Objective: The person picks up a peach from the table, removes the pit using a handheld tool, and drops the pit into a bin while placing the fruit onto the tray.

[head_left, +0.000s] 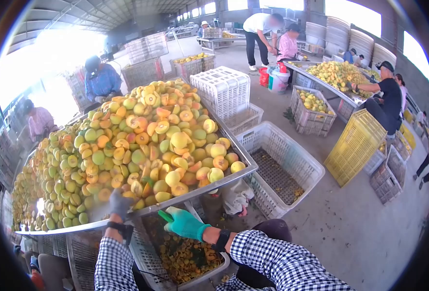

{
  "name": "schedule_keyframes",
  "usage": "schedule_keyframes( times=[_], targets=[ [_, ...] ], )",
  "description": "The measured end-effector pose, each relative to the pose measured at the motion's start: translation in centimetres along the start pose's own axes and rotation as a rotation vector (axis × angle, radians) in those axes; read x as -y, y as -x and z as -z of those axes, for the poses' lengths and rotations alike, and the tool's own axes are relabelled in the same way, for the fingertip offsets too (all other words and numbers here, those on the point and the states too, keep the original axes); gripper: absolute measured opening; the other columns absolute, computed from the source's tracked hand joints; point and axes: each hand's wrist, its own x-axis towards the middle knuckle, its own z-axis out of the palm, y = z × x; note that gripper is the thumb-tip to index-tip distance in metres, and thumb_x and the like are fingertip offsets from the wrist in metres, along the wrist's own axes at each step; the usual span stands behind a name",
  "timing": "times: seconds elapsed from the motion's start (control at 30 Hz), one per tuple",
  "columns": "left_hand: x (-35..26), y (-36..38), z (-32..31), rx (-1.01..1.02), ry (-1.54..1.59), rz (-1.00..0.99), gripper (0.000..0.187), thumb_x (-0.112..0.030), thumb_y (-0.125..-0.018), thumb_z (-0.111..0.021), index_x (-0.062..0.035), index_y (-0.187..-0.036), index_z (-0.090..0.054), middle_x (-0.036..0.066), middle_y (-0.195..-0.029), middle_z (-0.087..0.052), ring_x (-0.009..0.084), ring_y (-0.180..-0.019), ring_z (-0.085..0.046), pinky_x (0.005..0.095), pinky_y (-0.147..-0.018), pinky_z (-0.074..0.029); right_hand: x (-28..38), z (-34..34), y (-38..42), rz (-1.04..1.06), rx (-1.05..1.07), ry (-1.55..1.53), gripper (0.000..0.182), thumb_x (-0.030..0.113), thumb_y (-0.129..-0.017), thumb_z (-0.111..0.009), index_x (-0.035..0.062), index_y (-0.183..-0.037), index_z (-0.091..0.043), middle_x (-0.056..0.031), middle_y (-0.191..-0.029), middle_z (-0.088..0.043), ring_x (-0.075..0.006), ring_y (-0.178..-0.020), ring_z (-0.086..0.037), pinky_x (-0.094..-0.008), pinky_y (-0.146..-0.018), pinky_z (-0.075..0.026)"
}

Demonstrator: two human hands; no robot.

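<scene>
A metal-rimmed sorting table [200, 190] carries a heap of yellow-orange peaches [146, 131], many cut in halves. My left hand [120, 204], in a grey glove, is at the table's near edge by the closest fruit. Motion blurs its fingers, so I cannot see whether it grips a peach. In a teal glove, my right hand [186, 224] is closed around a slim green tool [165, 216] just off the rim. Below it stands a crate [213, 274] with peach pits and scraps [187, 259] in it.
A white crate [292, 150] with scraps at its bottom stands right of the table. Beyond are stacked white crates [221, 89] and a tilted yellow crate [355, 148]. Two people [100, 80] work across the table; several more are at another fruit-laden table [316, 80].
</scene>
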Motion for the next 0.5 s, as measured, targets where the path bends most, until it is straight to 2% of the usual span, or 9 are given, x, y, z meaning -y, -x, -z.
schedule_keyframes(
  times=[0.03,0.07,0.17,0.2,0.23,0.3,0.37,0.47,0.5],
  targets=[
    [-0.7,0.7,1.9,0.071,0.351,0.132,0.038,-0.009,-0.068,-0.079,-0.0007,-0.102,-0.067,0.009,-0.087,-0.068,0.0180,-0.083,-0.066,0.0310,-0.073,-0.053,0.4,0.2,0.0,-0.019,-0.017,-0.017,0.044,0.019,-0.083,-0.073,-0.0066,-0.116,-0.057,-0.0267,-0.100,-0.064,-0.0423,-0.095,-0.063,-0.0443,-0.082,-0.049],
    [-1.8,2.0,3.6,0.088,0.527,0.107,0.036,-0.005,-0.070,-0.075,-0.0007,-0.105,-0.066,0.009,-0.091,-0.068,0.0185,-0.085,-0.066,0.0307,-0.073,-0.054,1.1,0.4,0.3,0.057,-0.062,0.015,0.045,0.015,-0.085,-0.072,-0.0072,-0.121,-0.057,-0.0250,-0.105,-0.067,-0.0365,-0.100,-0.066,-0.0405,-0.086,-0.050],
    [-4.8,7.0,5.8,0.216,1.199,0.032,0.035,0.001,-0.079,-0.062,-0.0003,-0.114,-0.061,0.010,-0.101,-0.066,0.0213,-0.092,-0.066,0.0314,-0.077,-0.056,3.3,0.6,1.2,0.254,-0.085,-0.084,0.045,0.012,-0.089,-0.070,-0.0060,-0.128,-0.056,-0.0223,-0.111,-0.068,-0.0287,-0.105,-0.067,-0.0350,-0.089,-0.050],
    [-4.8,8.7,5.0,0.174,1.303,0.107,0.036,0.000,-0.083,-0.059,0.0002,-0.119,-0.058,0.012,-0.105,-0.065,0.0238,-0.095,-0.066,0.0337,-0.081,-0.057,0.8,-1.3,-0.1,0.319,-0.119,-0.230,0.041,0.011,-0.092,-0.068,-0.0042,-0.128,-0.057,-0.0184,-0.115,-0.069,-0.0231,-0.107,-0.066,-0.0315,-0.090,-0.050],
    [-5.6,10.9,4.6,0.170,1.345,0.177,0.035,-0.005,-0.086,-0.060,0.0000,-0.120,-0.057,0.013,-0.108,-0.064,0.0254,-0.096,-0.066,0.0360,-0.085,-0.057,0.9,-2.0,-0.2,0.407,-0.154,-0.238,0.039,0.013,-0.091,-0.069,-0.0033,-0.125,-0.059,-0.0159,-0.112,-0.070,-0.0227,-0.102,-0.066,-0.0324,-0.089,-0.050],
    [-7.1,14.2,4.3,0.353,1.482,0.285,0.038,-0.008,-0.087,-0.061,-0.0021,-0.124,-0.056,0.013,-0.114,-0.064,0.0269,-0.103,-0.064,0.0398,-0.089,-0.056,-0.6,-3.8,-1.3,0.336,-0.062,-0.316,0.037,0.016,-0.092,-0.069,-0.0031,-0.122,-0.060,-0.0151,-0.107,-0.070,-0.0233,-0.096,-0.066,-0.0343,-0.087,-0.050],
    [-6.2,15.2,2.7,0.404,1.658,0.215,0.040,-0.015,-0.091,-0.058,-0.0034,-0.129,-0.054,0.013,-0.117,-0.064,0.0278,-0.105,-0.064,0.0414,-0.091,-0.054,-0.5,-4.7,-1.3,0.312,-0.050,-0.234,0.033,0.021,-0.094,-0.067,0.0004,-0.119,-0.062,-0.0195,-0.104,-0.068,-0.0276,-0.093,-0.065,-0.0378,-0.085,-0.050],
    [-4.5,15.7,1.4,0.398,1.757,0.288,0.039,-0.025,-0.097,-0.054,-0.0054,-0.131,-0.054,0.012,-0.118,-0.064,0.0272,-0.105,-0.064,0.0416,-0.092,-0.054,-1.3,-4.3,-2.1,0.621,-0.105,0.248,0.027,0.021,-0.092,-0.066,-0.0005,-0.108,-0.066,-0.0206,-0.096,-0.064,-0.0367,-0.088,-0.062,-0.0441,-0.077,-0.050],
    [-3.0,15.6,0.8,0.390,1.769,0.316,0.039,-0.028,-0.099,-0.053,-0.0059,-0.131,-0.054,0.012,-0.119,-0.064,0.0264,-0.105,-0.064,0.0407,-0.092,-0.054,-1.1,-4.7,-1.8,0.456,-0.127,0.091,0.029,0.022,-0.088,-0.070,0.0001,-0.107,-0.064,-0.0200,-0.094,-0.065,-0.0374,-0.083,-0.063,-0.0437,-0.073,-0.051]
  ],
)
